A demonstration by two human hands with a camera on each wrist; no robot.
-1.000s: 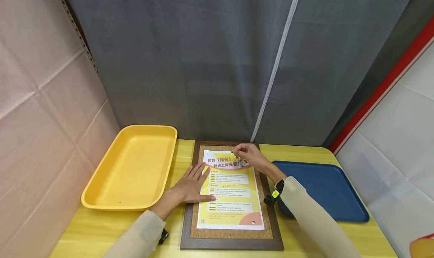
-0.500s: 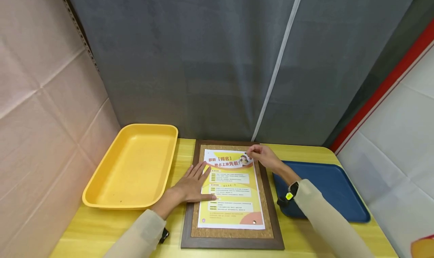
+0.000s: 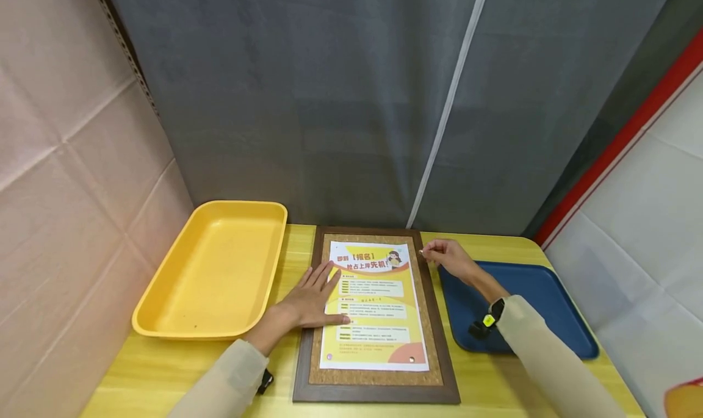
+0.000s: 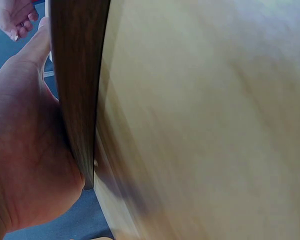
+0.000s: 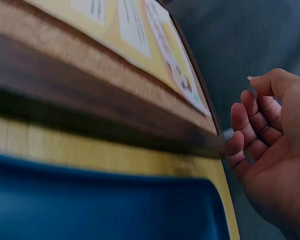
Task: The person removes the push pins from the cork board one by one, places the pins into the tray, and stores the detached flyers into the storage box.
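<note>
A printed yellow and white poster (image 3: 379, 290) lies on a cork board (image 3: 379, 378) with a dark brown wooden frame. My left hand (image 3: 310, 305) rests on the poster's left side and the frame, fingers spread and straight. In the left wrist view that hand (image 4: 27, 150) lies along the frame's edge. Just right of the board's upper right side, my right hand (image 3: 453, 259) pinches a small pale thumbtack (image 5: 250, 78) between thumb and index finger, the other fingers loosely curled. Two tacks sit on the poster's lower corners, a purplish tack (image 3: 329, 357) and a golden tack (image 3: 412, 359).
A deep yellow tray (image 3: 141, 326) stands left of the board, a dark blue tray (image 3: 527, 302) to its right, under the right forearm. The wood-patterned table (image 3: 132, 381) ends at a grey curtain (image 3: 329, 131). Pale side panels stand left and right.
My right hand has moved right, from over the poster's top to beside the frame, uncovering the poster's heading and cartoon figure. The left hand has stayed in place.
</note>
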